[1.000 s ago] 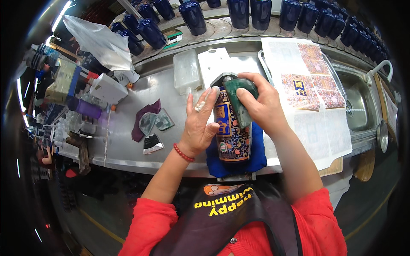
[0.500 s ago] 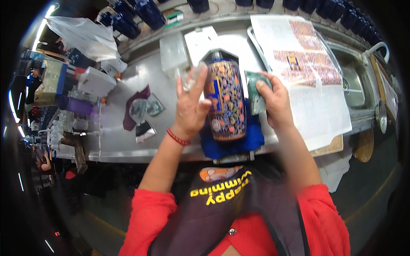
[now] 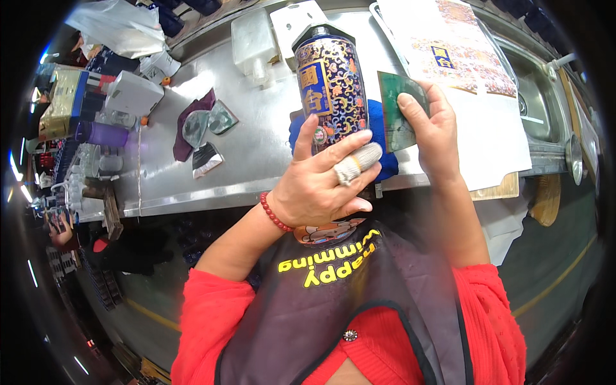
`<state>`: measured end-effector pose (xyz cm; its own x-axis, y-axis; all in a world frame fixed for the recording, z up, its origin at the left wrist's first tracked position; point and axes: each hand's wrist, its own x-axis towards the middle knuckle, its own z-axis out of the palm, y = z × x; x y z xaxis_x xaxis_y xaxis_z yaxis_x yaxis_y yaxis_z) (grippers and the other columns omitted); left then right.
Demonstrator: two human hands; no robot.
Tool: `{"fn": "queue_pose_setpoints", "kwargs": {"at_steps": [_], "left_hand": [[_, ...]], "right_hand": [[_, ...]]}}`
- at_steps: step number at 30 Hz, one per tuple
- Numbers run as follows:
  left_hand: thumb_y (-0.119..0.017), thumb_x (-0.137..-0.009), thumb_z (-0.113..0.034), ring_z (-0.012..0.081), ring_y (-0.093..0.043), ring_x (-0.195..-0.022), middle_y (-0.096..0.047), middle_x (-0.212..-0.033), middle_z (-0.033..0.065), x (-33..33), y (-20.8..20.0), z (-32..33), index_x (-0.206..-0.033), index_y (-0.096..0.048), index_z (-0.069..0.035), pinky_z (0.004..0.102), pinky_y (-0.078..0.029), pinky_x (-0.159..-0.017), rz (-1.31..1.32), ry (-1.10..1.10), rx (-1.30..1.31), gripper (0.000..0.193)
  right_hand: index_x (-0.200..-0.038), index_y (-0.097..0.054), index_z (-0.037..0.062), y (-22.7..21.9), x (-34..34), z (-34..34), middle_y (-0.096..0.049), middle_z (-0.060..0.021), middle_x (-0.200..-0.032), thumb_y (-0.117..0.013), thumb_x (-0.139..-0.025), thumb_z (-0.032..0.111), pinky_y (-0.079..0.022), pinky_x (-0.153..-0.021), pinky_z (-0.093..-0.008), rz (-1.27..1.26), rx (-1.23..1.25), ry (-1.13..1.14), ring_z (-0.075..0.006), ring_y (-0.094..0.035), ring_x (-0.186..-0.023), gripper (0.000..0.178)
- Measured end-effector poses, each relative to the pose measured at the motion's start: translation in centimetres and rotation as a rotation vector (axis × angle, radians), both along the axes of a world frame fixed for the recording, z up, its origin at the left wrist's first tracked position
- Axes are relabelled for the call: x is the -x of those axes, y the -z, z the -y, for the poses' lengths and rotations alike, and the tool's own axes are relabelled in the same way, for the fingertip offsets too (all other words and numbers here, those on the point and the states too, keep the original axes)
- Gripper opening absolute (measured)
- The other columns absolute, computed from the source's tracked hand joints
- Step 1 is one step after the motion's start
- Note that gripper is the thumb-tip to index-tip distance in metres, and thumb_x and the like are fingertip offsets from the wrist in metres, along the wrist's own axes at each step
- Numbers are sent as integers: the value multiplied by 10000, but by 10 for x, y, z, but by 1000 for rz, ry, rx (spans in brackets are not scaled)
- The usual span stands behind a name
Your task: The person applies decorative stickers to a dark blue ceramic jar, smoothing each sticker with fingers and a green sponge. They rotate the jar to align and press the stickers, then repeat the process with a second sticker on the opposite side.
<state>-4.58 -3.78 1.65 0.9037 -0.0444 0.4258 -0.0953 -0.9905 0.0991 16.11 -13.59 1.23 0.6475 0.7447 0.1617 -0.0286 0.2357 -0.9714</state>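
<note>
A dark blue bottle (image 3: 346,90) with a dense floral pattern and a gold-edged blue label lies on a blue cloth (image 3: 387,165), its neck pointing away from me. My left hand (image 3: 314,170) is over the bottle's near end, fingers spread. A pale ribbed cover sits on one of its fingers, and a red bead bracelet circles the wrist. Whether the palm touches the bottle is hidden. Right of the bottle, my right hand (image 3: 436,128) pinches a thin green scraper-like sheet (image 3: 393,115) between thumb and fingers, apart from the bottle.
Printed pattern sheets (image 3: 475,128) lie at the right, near a sink (image 3: 539,122). On the metal table (image 3: 240,170), left of the bottle, are dark and greenish scraps (image 3: 197,131). Behind them stands a clear plastic container (image 3: 253,45). Boxes and a purple bottle (image 3: 106,133) crowd the far left.
My left hand has moved from the bottle's upper left side down to its near end. The green sheet in my right hand has turned. The whole view has shifted, placing the table higher.
</note>
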Motion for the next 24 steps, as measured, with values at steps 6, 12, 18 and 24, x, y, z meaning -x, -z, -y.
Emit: {"fn": "queue_pose_setpoints", "kwargs": {"at_steps": [6,12,18,24], "left_hand": [[-771,-810,-414,423,-412,-1374,-520,-1429,190,15,34,-6,-1499,-418,-30,642,-80,-1198,250,-458,337,864],[-827,-720,-462,424,-404,-1411,-618,-1333,208,18,25,-25,-1511,-445,-25,713,-18,-1179,186,-493,87,981],[-824,-712,-501,414,-430,-1418,-679,-1250,208,16,11,-24,-1501,-468,-30,737,7,-1175,214,-480,55,986],[-760,-791,-590,377,-453,-1422,-647,-1360,103,19,4,-23,-1473,-514,-37,686,-9,-1201,132,-498,-47,912]], "right_hand": [[-966,-709,154,-34,23,17,-592,-14,-901,-745,-734,102,-422,-845,-399,1390,-73,-147,-217,-565,-858,241],[-967,-730,139,-35,23,26,-560,-9,-862,-759,-674,59,-401,-752,-372,1172,-104,-177,-216,-535,-774,305],[-963,-742,119,-26,15,22,-583,-15,-875,-777,-647,26,-397,-720,-369,1111,-149,-432,-224,-534,-758,332],[-980,-745,111,-24,16,27,-614,-30,-889,-790,-642,6,-421,-741,-368,1079,-214,-502,-234,-565,-792,357]]}}
